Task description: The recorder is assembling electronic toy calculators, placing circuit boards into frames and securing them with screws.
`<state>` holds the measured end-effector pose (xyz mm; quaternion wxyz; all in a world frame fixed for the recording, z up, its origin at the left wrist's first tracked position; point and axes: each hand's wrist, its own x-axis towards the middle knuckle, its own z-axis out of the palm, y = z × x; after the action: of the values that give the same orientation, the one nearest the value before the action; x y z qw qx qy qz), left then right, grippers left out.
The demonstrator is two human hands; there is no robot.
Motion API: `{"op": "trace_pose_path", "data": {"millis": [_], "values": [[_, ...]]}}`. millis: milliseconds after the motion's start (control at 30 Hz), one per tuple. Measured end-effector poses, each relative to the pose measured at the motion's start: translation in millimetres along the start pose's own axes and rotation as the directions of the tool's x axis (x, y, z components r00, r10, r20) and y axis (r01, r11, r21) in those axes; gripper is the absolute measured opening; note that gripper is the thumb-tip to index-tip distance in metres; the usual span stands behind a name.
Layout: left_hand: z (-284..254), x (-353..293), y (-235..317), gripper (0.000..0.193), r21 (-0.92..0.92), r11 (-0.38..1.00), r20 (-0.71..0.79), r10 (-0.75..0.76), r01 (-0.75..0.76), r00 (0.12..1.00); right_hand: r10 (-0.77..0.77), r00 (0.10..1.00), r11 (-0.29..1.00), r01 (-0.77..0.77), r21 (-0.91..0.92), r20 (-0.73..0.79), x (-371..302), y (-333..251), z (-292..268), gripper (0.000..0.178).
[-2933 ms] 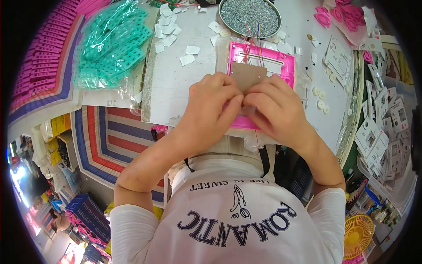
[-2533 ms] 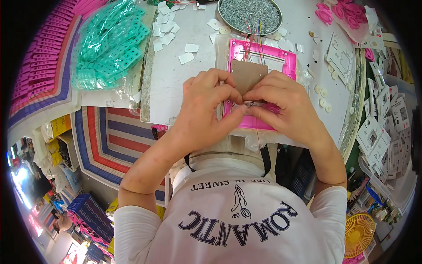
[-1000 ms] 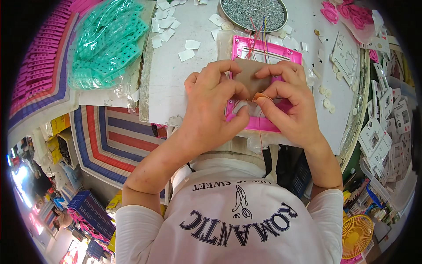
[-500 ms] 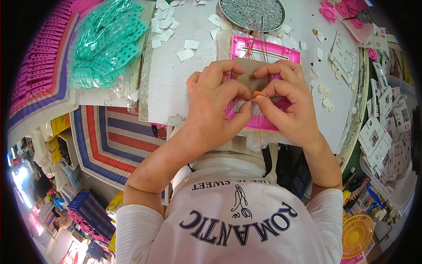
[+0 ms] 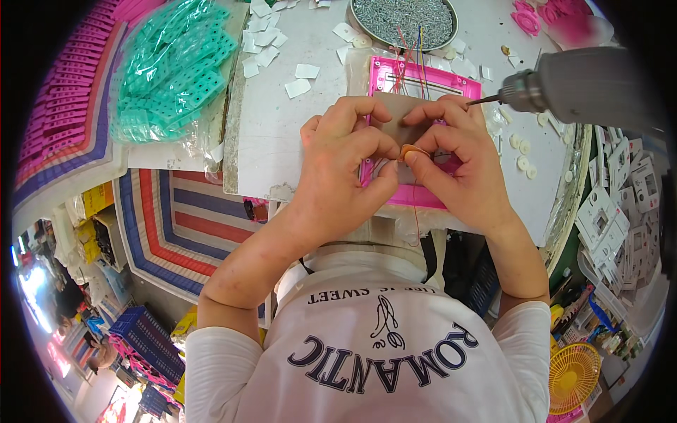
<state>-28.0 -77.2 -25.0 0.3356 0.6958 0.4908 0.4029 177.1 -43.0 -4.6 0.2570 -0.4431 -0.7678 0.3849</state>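
Over a pink plastic frame [image 5: 462,86] on the table, my two hands meet. My right hand [image 5: 462,155] pinches a thin orange, rounded piece [image 5: 415,149] between thumb and forefinger. My left hand [image 5: 345,158] is closed beside it, thumb and forefinger at the piece's left edge; what lies between those fingertips is too small to tell. A thin red wire [image 5: 416,218] hangs below the hands. Behind the fingers stands a grey-brown flat panel [image 5: 398,108], partly hidden by them. Red, yellow and blue wires [image 5: 422,53] rise from the frame's far side.
A power screwdriver [image 5: 557,88] juts in from the right, its bit near my right knuckles. A round tray of screws [image 5: 405,20] stands at the back. Bagged green parts [image 5: 173,77] lie left; white discs [image 5: 523,162] lie right, with stacked white panels [image 5: 606,218] beyond.
The power screwdriver has swung toward my right hand from the far right. The orange piece has shifted slightly up and left, and my left fingertips have parted a little.
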Motion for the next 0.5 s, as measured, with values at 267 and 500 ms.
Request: {"op": "trace_pose_path", "data": {"millis": [267,500], "values": [[-2.6,-0.4,0.3,0.014,-0.02,0.999,0.038,-0.025,0.026,0.999,0.006,1.0,0.999,-0.007,0.047,0.021,2.2,1.2,-4.3,0.009],[-3.4,1.0,2.8,0.012,0.016,0.999,0.03,-0.031,0.03,0.999,-0.045,0.999,0.998,0.045,0.032,0.014,1.7,5.4,-4.1,0.008]]}}
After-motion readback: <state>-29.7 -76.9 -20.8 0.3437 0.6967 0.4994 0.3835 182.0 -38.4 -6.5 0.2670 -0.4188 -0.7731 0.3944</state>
